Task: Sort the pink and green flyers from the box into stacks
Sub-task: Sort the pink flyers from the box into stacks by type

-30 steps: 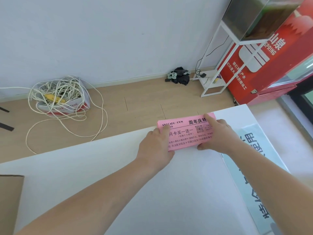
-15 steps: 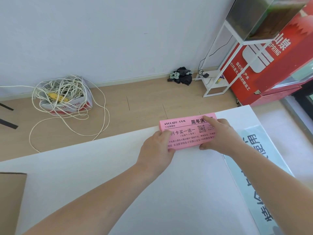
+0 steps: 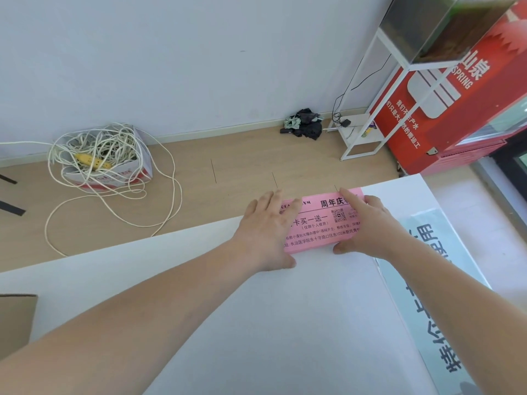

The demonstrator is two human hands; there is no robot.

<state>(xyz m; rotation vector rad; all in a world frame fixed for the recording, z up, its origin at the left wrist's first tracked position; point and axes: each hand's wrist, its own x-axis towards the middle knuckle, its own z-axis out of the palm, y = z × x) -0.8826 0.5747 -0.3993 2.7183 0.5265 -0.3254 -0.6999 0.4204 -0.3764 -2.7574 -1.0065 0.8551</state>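
White table (image 3: 256, 323), wood floor (image 3: 242, 166), one pink flyer stack (image 3: 319, 228) at table's 1 o'clock edge, sheet count unclear, left hand (image 3: 265, 226) flat on it, fingers straight, right hand (image 3: 370, 226) spread across it, thumb on near edge, one cardboard box (image 3: 14, 320) at 8 o'clock

The person's left forearm (image 3: 142, 309) and right forearm (image 3: 456, 295) are bare along their whole visible length. The left hand (image 3: 265, 232) and right hand (image 3: 368, 226) are bare too.
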